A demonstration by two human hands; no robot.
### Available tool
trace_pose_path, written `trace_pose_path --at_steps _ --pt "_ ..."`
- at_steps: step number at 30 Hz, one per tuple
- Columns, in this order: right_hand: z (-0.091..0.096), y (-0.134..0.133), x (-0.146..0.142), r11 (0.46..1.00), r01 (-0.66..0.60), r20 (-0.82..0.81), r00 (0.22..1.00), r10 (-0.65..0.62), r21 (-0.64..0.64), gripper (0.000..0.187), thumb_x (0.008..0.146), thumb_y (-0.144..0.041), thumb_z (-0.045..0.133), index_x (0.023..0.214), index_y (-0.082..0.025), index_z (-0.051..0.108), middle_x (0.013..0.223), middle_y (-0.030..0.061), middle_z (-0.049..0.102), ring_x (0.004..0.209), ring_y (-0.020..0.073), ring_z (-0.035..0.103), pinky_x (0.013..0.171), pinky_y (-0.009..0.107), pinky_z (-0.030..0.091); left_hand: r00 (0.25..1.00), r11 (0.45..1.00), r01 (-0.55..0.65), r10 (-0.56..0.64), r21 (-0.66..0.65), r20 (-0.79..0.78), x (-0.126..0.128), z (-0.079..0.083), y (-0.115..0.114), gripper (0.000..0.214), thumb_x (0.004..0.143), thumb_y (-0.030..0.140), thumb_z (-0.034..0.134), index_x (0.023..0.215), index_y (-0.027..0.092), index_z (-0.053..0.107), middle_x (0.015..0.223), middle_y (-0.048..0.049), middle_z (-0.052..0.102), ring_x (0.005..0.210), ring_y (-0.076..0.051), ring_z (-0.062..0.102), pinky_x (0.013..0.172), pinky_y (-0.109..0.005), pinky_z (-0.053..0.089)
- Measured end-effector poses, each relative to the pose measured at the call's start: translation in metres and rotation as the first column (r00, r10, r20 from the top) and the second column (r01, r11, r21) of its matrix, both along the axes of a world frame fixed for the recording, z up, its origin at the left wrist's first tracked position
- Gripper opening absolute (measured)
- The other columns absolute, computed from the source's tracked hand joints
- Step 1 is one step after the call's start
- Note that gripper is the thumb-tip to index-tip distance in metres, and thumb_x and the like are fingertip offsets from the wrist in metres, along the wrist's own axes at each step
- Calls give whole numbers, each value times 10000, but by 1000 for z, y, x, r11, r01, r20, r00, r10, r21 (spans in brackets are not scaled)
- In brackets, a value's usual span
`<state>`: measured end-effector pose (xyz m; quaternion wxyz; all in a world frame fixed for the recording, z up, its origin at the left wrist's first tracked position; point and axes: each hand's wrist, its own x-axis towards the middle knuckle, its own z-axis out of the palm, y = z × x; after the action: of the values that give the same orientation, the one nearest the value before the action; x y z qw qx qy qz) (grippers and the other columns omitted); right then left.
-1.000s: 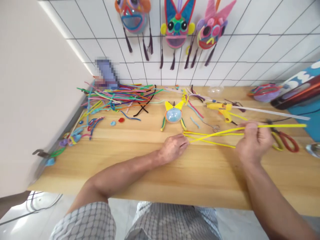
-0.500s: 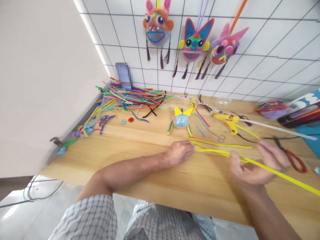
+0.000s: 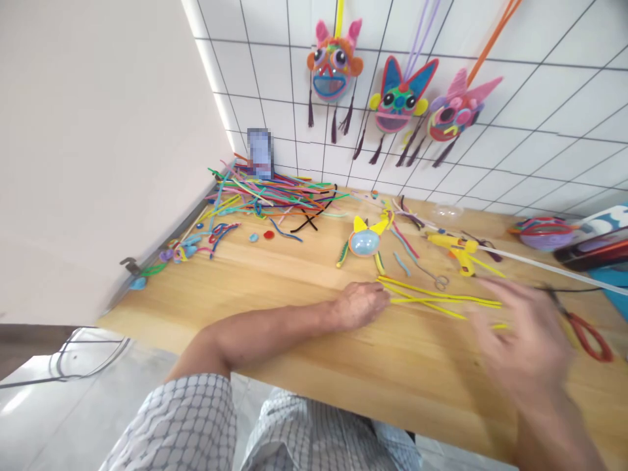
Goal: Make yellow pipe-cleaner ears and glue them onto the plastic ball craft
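On the wooden table, my left hand (image 3: pixel 362 306) rests with curled fingers closed on one end of a yellow pipe cleaner (image 3: pixel 432 300). Other yellow pipe cleaners (image 3: pixel 417 285) lie beside it, some crossing. My right hand (image 3: pixel 527 340) is smeared by motion over their right ends, with thumb and fingers apart and no hold visible. A small clear-bellied figure (image 3: pixel 365 243) with yellow ears and striped green-yellow legs lies just beyond my left hand.
A yellow glue gun (image 3: pixel 458 250), small scissors (image 3: pixel 439 281) and red-handled scissors (image 3: pixel 591 340) lie to the right. Many coloured pipe cleaners (image 3: pixel 275 196) pile at the back left by a blurred phone (image 3: pixel 260 154). Decorated masks (image 3: pixel 398 101) hang on the tiled wall.
The long yellow length passing through my right hand is out of sight now. That hand has lifted slightly and moved right; my left hand keeps its place on the table. The view has shifted.
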<state>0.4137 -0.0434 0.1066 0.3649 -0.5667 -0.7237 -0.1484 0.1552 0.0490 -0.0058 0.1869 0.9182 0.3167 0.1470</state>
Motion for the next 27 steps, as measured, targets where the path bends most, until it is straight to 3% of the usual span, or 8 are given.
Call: trace_pose_path --at_steps 3,7,12,19,23,27 --pt "-46 45 -25 940 -296 118 941 317 -168 290 1056 -436 601 1317 -361 704 1150 99 827 1031 362 786 932 583 615 996 1000 -10 9 2 93 1 -2 0 246 1097 213 525 1012 179 753 1072 -97 777 969 -230 762 753 -315 577" --pt "-78 62 -22 906 -356 99 917 385 -227 211 1084 -409 572 1114 -313 757 1006 72 840 927 327 790 874 518 596 970 1000 -26 27 -6 243 2 -4 1 256 1109 230 524 1056 174 767 1123 -111 793 1089 -228 769 868 -311 617" --pt "-79 66 -13 882 -379 82 906 415 -282 244 1112 -425 553 1015 -291 732 918 37 814 860 280 776 807 446 567 947 997 -70 74 -23 312 4 -4 2 226 1086 239 567 1020 177 774 1041 -106 798 995 -229 774 827 -316 633" --pt "-66 67 -25 872 -377 150 887 437 -312 275 1157 -350 475 983 -246 661 866 36 764 790 212 740 761 349 535 917 979 -152 191 -134 352 4 -1 4 197 1077 220 594 979 186 762 1021 -77 795 976 -199 765 854 -277 600" --pt "-63 75 -23 875 -370 237 861 450 -313 290 1161 -316 458 957 -247 652 857 42 752 800 220 720 770 350 515 908 968 -172 227 -182 353 2 1 6 191 1060 205 616 944 190 766 990 -67 793 956 -197 757 850 -274 582" --pt "-72 88 -5 878 -361 244 863 443 -315 296 1160 -326 457 975 -244 673 874 39 756 826 227 715 787 362 519 902 959 -178 249 -220 353 3 1 7 140 1030 204 660 979 179 788 944 -63 796 899 -194 746 822 -273 564"
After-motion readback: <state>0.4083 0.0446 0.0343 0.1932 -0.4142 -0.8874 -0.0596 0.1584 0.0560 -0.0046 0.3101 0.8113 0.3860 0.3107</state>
